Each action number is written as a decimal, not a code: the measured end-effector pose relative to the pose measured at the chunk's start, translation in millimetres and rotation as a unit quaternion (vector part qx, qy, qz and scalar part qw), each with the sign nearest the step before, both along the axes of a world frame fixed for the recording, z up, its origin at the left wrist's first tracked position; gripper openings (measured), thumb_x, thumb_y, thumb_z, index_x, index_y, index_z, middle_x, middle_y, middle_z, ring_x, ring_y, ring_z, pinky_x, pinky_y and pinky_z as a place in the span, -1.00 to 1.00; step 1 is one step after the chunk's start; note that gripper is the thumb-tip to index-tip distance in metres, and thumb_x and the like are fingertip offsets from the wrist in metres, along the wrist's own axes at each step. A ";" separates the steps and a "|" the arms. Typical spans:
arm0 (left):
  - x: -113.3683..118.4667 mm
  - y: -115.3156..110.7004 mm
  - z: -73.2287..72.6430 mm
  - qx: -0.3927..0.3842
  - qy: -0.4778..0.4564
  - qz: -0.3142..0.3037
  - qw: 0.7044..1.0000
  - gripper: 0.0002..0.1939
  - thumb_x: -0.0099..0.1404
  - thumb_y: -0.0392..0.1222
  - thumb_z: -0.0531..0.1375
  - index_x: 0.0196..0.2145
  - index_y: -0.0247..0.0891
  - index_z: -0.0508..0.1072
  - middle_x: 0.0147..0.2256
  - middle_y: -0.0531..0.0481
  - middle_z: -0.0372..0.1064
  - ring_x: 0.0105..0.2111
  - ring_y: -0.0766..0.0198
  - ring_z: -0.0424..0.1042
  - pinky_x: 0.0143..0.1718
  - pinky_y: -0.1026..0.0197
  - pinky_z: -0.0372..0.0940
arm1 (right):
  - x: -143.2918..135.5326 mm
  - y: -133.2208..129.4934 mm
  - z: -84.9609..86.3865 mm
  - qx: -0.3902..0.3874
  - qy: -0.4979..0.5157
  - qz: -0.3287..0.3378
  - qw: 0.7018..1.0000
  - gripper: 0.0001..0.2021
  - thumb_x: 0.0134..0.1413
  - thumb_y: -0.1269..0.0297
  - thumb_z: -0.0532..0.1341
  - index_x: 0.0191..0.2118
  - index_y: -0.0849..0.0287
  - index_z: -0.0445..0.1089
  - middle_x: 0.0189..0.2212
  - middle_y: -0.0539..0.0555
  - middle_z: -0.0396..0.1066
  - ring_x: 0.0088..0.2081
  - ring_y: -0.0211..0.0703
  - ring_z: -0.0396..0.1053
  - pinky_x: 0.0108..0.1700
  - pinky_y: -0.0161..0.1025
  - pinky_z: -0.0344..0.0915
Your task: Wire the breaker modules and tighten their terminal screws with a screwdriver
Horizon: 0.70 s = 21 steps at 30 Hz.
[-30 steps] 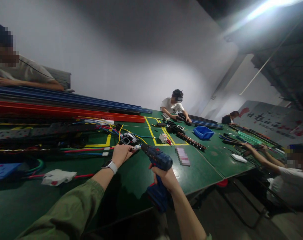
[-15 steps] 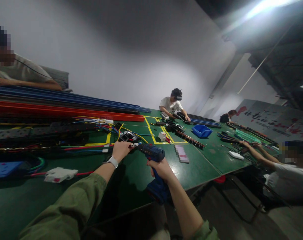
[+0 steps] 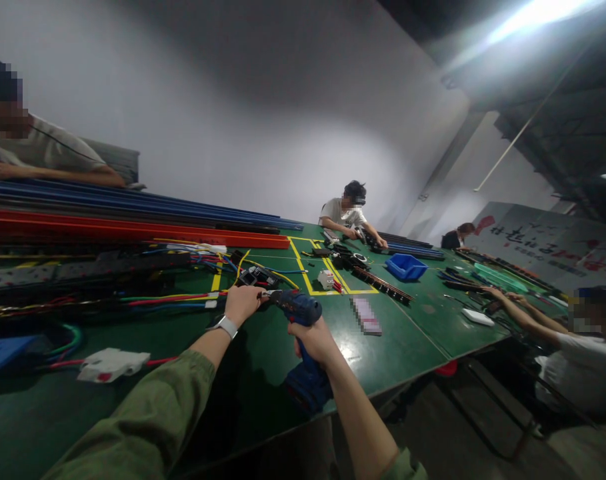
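Note:
My right hand point(image 3: 313, 339) is wrapped round the handle of a blue cordless drill point(image 3: 301, 308), whose nose points left. Close to the drill's tip, my left hand point(image 3: 243, 304) has its fingers pinched together. A small silvery piece shows between those fingers and the drill, but I cannot make out what they grip. Just behind the fingers lies a black device with wires point(image 3: 257, 275), partly covered by my left hand. Yellow and blue wires run from it over the green table point(image 3: 383, 360).
Red rails point(image 3: 183, 233), blue rails point(image 3: 133, 200) and black strips with cables fill the left side. A white breaker point(image 3: 113, 365) lies near left, another white block point(image 3: 327, 280) ahead. A phone point(image 3: 365, 315) and a blue bin point(image 3: 406, 267) are to the right. Several co-workers sit around.
The drill and my right hand have shifted slightly left, closer to my left hand. My left hand stays pinched in nearly the same place. The view has tilted a little.

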State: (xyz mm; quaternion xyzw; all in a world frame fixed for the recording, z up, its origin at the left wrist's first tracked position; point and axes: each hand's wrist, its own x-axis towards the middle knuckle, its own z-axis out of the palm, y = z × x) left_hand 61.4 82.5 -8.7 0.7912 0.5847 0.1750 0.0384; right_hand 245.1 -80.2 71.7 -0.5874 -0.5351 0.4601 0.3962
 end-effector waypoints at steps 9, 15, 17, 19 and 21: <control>1.6 3.9 -5.4 -0.011 -0.012 0.008 1.000 -0.59 0.35 0.16 0.05 -0.12 -0.02 0.61 -0.14 -0.17 0.58 -0.07 0.01 0.49 -0.14 0.11 0.11 | -3.5 3.4 -1.2 0.004 -0.006 -0.006 1.000 -0.95 -0.15 0.39 0.19 -0.49 0.14 0.27 -0.82 -0.15 0.13 -0.74 -0.27 0.19 -0.65 -0.36 0.09; 2.7 -0.1 -1.1 -0.014 -0.014 0.013 1.000 -0.58 0.35 0.17 0.05 -0.10 -0.03 0.60 -0.13 -0.18 0.58 -0.07 -0.01 0.49 -0.14 0.10 0.12 | -2.5 3.8 -2.1 0.001 -0.004 -0.004 1.000 -0.95 -0.16 0.39 0.19 -0.50 0.14 0.28 -0.81 -0.14 0.15 -0.73 -0.27 0.20 -0.64 -0.36 0.11; 2.6 -1.9 0.4 -0.009 -0.019 0.011 1.000 -0.56 0.34 0.20 0.04 -0.10 -0.02 0.60 -0.14 -0.18 0.58 -0.07 -0.02 0.50 -0.14 0.10 0.12 | -1.9 3.6 -2.8 0.001 -0.004 -0.003 1.000 -0.95 -0.15 0.38 0.19 -0.50 0.14 0.28 -0.81 -0.13 0.16 -0.73 -0.27 0.20 -0.64 -0.36 0.12; 2.6 -3.0 0.7 -0.005 -0.025 0.009 1.000 -0.52 0.34 0.24 0.02 -0.09 -0.01 0.60 -0.14 -0.18 0.58 -0.08 -0.03 0.50 -0.15 0.11 0.12 | -1.3 3.8 -3.9 0.003 -0.002 -0.001 1.000 -0.95 -0.15 0.38 0.19 -0.50 0.14 0.28 -0.81 -0.13 0.16 -0.73 -0.26 0.21 -0.64 -0.36 0.11; 2.6 -3.2 -0.6 0.000 -0.027 0.008 1.000 -0.49 0.34 0.27 0.01 -0.04 0.00 0.58 -0.14 -0.19 0.58 -0.08 -0.04 0.50 -0.16 0.11 0.12 | -0.7 4.4 -5.1 0.004 0.000 0.000 1.000 -0.95 -0.16 0.39 0.19 -0.48 0.14 0.28 -0.81 -0.14 0.15 -0.73 -0.25 0.21 -0.64 -0.36 0.11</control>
